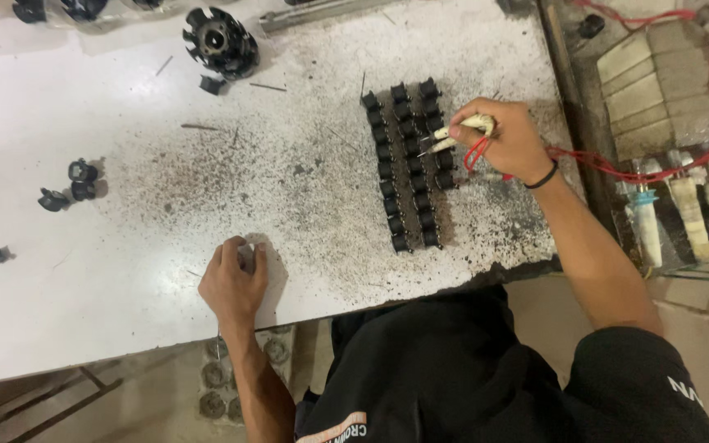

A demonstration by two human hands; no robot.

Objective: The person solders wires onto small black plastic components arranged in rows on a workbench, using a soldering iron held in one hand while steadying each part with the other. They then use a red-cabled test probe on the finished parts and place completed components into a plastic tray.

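Black parts (pixel 408 164) in rows meet the pale-handled tool (pixel 461 133) pinched by right hand (pixel 509 139); left hand (pixel 234 283) fisted.

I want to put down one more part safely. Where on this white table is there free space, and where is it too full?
Free: the wide white patch between the left hand, the small black parts at the left and the round black rotor at the top. Crowded: around the rows of black pieces under the right hand with its probe, and the speckled, gritty area beside them.
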